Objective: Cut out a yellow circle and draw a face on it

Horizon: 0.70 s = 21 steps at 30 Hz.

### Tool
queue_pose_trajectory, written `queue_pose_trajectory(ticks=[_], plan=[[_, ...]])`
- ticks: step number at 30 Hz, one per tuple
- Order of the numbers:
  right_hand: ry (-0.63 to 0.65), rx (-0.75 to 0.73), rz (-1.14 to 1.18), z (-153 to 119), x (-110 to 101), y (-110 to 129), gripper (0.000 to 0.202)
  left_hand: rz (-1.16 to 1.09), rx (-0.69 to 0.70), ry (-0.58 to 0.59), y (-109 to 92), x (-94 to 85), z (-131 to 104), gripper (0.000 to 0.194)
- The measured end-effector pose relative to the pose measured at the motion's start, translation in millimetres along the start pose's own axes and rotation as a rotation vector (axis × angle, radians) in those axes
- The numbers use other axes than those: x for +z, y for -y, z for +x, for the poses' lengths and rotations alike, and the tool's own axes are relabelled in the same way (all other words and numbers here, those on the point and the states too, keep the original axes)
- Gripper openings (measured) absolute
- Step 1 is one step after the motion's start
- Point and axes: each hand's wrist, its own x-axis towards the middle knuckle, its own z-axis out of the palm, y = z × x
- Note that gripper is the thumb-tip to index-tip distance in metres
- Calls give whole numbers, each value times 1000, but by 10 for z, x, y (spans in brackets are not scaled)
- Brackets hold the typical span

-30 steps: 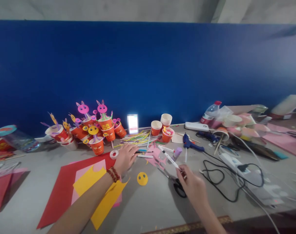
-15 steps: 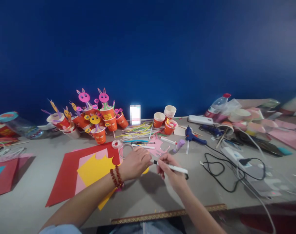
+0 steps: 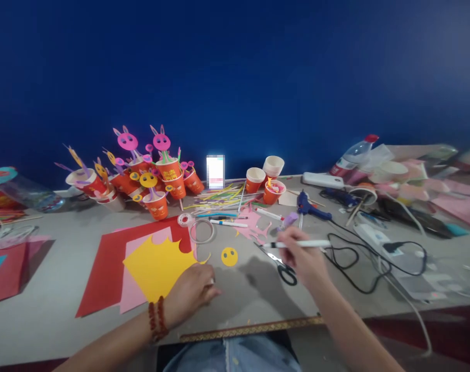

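My right hand [image 3: 300,256] is closed around a white marker [image 3: 314,243], held nearly level with its dark tip pointing left. Just under it lies a pair of scissors [image 3: 287,275] with black handles. At the lower edge of the yellow paper [image 3: 155,266], my left hand [image 3: 192,292] is closed, with a small white piece that looks like the marker cap [image 3: 212,281] at its fingers. On the table between the hands is a round yellow paper face [image 3: 229,257] with two grey eyes. Pink and red sheets [image 3: 99,276] lie under the yellow paper.
Orange paper cups [image 3: 156,205] with paper animals stand back left. A tape roll [image 3: 202,231], pipe cleaners [image 3: 219,199] and pink scraps [image 3: 250,225] lie mid-table. To the right are a blue glue gun [image 3: 312,209], black cable [image 3: 345,281] and power strip [image 3: 369,237].
My hands have moved apart, the left down and left, the right to the right with the marker. The yellow face and scissors now show in full view between and below them.
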Motion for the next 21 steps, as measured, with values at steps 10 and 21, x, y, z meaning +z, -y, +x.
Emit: queue_pose_trajectory(ticks=[10, 21], plan=[[338, 69, -284, 0, 486, -692, 10, 193, 370, -118, 94, 333, 176, 20], [190, -180, -433, 51, 626, -924, 11, 172, 274, -54, 80, 372, 154, 23]])
